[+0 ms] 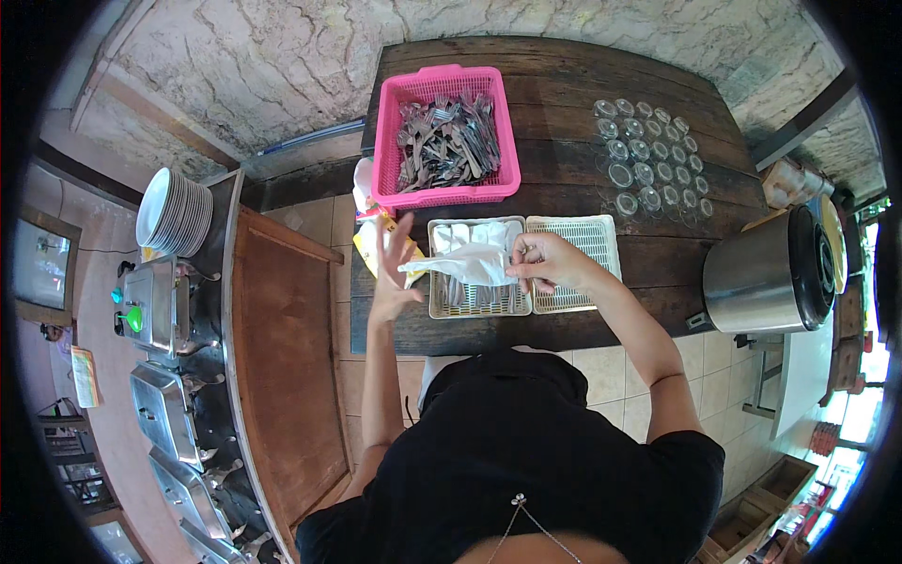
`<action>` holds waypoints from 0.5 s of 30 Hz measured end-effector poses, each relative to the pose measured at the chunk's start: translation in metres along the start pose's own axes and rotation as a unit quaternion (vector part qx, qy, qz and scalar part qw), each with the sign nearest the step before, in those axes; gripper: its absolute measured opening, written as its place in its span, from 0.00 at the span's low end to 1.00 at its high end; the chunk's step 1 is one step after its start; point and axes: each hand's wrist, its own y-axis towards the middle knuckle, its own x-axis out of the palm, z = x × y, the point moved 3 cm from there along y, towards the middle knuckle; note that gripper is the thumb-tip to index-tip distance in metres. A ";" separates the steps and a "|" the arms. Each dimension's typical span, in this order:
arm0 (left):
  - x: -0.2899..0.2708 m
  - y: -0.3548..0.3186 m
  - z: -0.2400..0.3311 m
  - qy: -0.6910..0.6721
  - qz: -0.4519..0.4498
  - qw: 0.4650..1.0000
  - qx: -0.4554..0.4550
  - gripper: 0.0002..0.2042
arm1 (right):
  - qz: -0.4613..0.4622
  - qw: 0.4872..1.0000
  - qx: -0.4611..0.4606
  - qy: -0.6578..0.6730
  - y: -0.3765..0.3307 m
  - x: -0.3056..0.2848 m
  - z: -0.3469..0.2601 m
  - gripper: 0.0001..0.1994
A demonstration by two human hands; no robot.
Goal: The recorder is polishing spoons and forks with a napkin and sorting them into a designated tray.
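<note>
A white paper napkin (470,267), folded and drawn to a narrow tip at its left end, hangs over a cream basket (435,305). My right hand (545,261) pinches its right end; whether cutlery lies inside the paper I cannot tell. Beside the tip, my left hand (391,268) has its fingers spread; it appears apart from the napkin. White rolled napkins (474,232) and metal cutlery handles (489,299) fill the cream basket. A pink basket (510,169) heaped with loose forks, spoons and knives (446,141) stands just beyond.
Another cream basket (606,246) adjoins the first on the dark wooden table (554,103). Yellow-and-white packaging (366,249) lies by my left hand. Several glasses (648,174) stand at the right, with a large steel pot (761,273) nearer. Stacked plates (178,211) and chafing dishes (164,404) line the left counter.
</note>
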 end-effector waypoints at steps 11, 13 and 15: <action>0.039 -0.020 -0.059 0.146 -0.027 0.979 -0.139 0.22 | 0.024 1.000 -0.009 -0.010 -0.009 -0.001 -0.022 0.09; 0.042 -0.020 -0.055 0.225 -0.021 0.972 -0.060 0.19 | 0.052 0.998 -0.019 -0.020 -0.009 -0.008 -0.022 0.09; 0.046 -0.024 -0.051 0.217 -0.048 0.970 -0.101 0.10 | 0.081 0.996 -0.020 -0.022 -0.007 -0.017 -0.017 0.08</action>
